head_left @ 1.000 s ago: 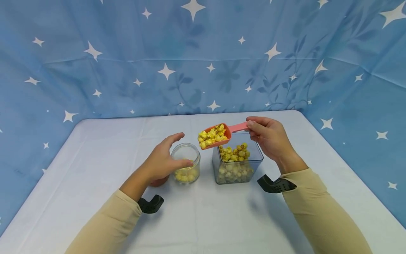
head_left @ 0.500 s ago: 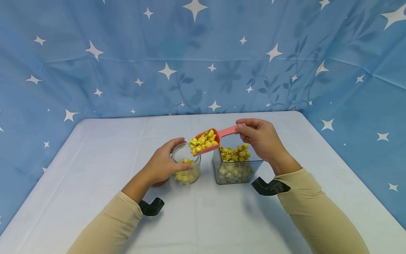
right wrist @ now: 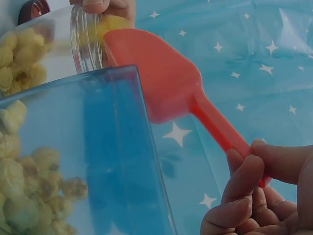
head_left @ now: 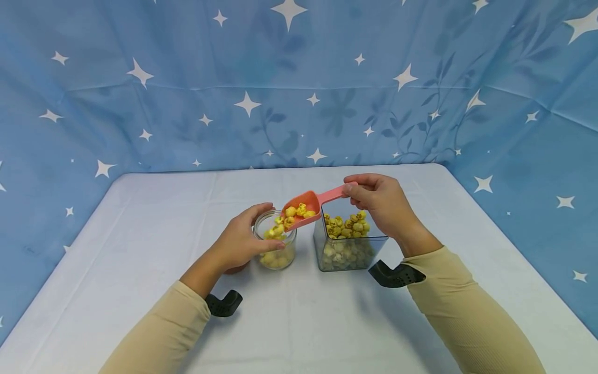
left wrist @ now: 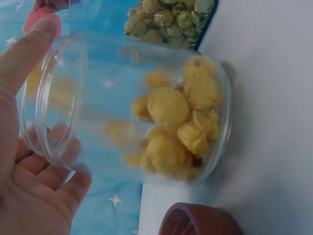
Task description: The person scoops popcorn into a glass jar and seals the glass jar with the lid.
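My right hand (head_left: 385,205) pinches the handle of a pink scoop (head_left: 304,198) between thumb and fingers. The scoop tilts down to the left, its lip at the mouth of a clear glass jar (head_left: 290,254). Yellow popcorn (head_left: 279,228) slides off the lip into the jar, and a few pieces stay in the scoop. My left hand (head_left: 240,240) holds the jar near its rim, thumb on the near side and fingers round the far side. In the left wrist view, popcorn pieces (left wrist: 166,105) lie at the jar's bottom and others blur as they fall.
To the jar's right stands a clear square container (head_left: 343,254) with more popcorn, under my right hand. A reddish-brown round lid (left wrist: 200,220) lies left of the jar, mostly hidden by my left hand in the head view. A blue starry curtain (head_left: 299,93) hangs behind the white table (head_left: 299,322).
My right hand has moved left with the full scoop from above the square container to the jar, and tipped it. Popcorn has left the scoop. My left hand has closed in on the jar.
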{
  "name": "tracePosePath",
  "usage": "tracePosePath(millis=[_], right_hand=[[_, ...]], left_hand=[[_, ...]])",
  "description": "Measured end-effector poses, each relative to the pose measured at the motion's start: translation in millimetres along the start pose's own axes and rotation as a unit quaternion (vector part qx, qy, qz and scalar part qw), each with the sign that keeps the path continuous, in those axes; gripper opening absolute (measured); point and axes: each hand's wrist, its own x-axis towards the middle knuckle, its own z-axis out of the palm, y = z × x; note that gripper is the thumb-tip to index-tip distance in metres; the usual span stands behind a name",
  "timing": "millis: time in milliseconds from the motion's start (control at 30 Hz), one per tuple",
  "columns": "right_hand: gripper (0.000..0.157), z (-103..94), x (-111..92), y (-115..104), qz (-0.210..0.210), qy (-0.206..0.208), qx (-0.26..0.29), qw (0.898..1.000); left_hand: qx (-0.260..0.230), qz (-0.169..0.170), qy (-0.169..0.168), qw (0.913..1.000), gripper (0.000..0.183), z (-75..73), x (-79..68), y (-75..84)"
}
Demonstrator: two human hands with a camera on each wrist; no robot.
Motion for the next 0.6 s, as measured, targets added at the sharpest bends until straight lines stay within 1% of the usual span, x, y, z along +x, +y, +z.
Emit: tracePosePath(millis=[167, 300, 500, 600], right_hand=[[0.037, -0.7, -0.7, -1.5, -0.003, 0.001, -0.01, 1.0], [0.037, -1.3, -0.9, -2.6, -0.004, 0.002, -0.015, 1.0], [0.037, -2.7, -1.9, -4.0, -0.002, 0.001, -0.009, 1.0], [0.038, -4.1, -2.9, -4.0, -0.002, 0.002, -0.014, 1.0]], left_hand=[[-0.01, 0.009, 0.0, 0.9999, 0.095, -0.6, 0.1, 0.3], [-0.007, 0.015, 0.002, 0.9999, 0.095, -1.1, 0.3, 0.3], [-0.012, 0.005, -0.001, 0.9999, 0.094, -1.6, -0.1, 0.5], [-0.014, 0.004, -0.002, 0.9999, 0.094, -1.5, -0.1, 0.7]])
